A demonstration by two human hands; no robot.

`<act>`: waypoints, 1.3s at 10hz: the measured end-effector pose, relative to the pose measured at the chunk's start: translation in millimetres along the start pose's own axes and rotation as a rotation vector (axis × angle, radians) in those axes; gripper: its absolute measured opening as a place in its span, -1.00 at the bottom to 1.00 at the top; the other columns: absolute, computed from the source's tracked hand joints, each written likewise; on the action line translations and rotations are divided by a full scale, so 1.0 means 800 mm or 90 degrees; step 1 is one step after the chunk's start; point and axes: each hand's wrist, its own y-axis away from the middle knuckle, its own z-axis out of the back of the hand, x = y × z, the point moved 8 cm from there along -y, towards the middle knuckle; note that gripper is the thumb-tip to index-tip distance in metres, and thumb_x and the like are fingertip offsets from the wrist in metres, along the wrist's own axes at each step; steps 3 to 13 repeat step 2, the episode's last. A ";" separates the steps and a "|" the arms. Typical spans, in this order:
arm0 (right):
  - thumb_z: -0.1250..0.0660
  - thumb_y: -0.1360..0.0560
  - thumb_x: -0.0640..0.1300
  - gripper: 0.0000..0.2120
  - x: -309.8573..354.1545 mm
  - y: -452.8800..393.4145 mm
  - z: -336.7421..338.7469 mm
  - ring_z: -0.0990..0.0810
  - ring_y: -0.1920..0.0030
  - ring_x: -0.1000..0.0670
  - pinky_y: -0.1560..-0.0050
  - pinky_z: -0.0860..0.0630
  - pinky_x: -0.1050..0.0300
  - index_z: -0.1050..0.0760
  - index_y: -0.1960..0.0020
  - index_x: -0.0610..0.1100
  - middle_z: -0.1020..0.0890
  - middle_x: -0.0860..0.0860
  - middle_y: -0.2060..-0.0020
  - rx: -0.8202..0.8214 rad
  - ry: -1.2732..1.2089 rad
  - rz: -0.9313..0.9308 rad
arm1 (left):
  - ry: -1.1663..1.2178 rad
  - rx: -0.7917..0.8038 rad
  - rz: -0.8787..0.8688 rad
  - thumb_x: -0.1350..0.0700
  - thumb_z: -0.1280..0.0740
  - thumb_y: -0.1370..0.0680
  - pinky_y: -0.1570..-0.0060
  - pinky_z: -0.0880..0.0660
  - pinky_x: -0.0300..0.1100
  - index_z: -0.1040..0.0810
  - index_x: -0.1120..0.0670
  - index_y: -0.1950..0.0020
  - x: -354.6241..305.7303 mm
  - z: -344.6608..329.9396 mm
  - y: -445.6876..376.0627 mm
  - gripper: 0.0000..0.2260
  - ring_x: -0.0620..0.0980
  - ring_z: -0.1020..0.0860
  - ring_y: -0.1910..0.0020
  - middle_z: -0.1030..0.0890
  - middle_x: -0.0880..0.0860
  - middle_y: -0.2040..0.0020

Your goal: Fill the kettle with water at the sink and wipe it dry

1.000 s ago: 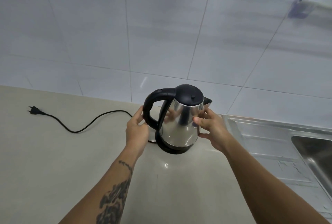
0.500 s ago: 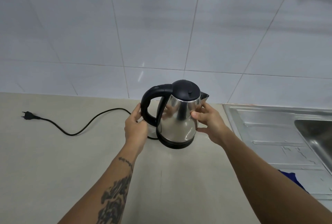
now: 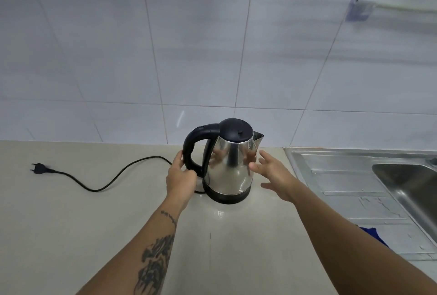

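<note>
Standing upright on the counter (image 3: 71, 223), lid on, one kettle (image 3: 228, 167) is pointing its handle (image 3: 189, 150) left and spout toward the one sink (image 3: 406, 190) at right. The left hand (image 3: 181, 176) is resting loosely against the handle, not clenched. The right hand (image 3: 275, 174) is hovering spread beside the body, apart. One cord (image 3: 106, 183) is trailing left; one blue cloth (image 3: 371, 235) is lying near the sink.

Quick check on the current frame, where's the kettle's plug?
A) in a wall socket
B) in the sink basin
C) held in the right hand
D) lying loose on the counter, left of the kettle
D: the plug lies unplugged on the counter, its cord trailing right toward the kettle; the right hand is open and holds nothing.
</note>
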 end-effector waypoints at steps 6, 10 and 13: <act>-0.41 -0.56 -0.02 -0.24 -0.001 0.064 0.036 -0.26 -0.57 -0.10 -0.44 -0.34 -0.10 -0.12 -0.65 -0.02 -0.20 0.02 -0.63 -0.039 0.090 -0.008 | -0.190 0.023 -0.024 0.32 -0.15 -0.49 -0.20 -0.41 -0.13 -0.28 -0.01 -0.56 -0.025 0.028 0.035 -0.37 0.03 -0.46 -0.32 -0.40 0.02 -0.50; -0.41 -0.56 -0.02 -0.24 -0.001 0.064 0.036 -0.26 -0.57 -0.10 -0.44 -0.34 -0.10 -0.12 -0.65 -0.02 -0.20 0.02 -0.63 -0.039 0.090 -0.008 | -0.190 0.023 -0.024 0.32 -0.15 -0.49 -0.20 -0.41 -0.13 -0.28 -0.01 -0.56 -0.025 0.028 0.035 -0.37 0.03 -0.46 -0.32 -0.40 0.02 -0.50; -0.41 -0.56 -0.02 -0.24 -0.001 0.064 0.036 -0.26 -0.57 -0.10 -0.44 -0.34 -0.10 -0.12 -0.65 -0.02 -0.20 0.02 -0.63 -0.039 0.090 -0.008 | -0.190 0.023 -0.024 0.32 -0.15 -0.49 -0.20 -0.41 -0.13 -0.28 -0.01 -0.56 -0.025 0.028 0.035 -0.37 0.03 -0.46 -0.32 -0.40 0.02 -0.50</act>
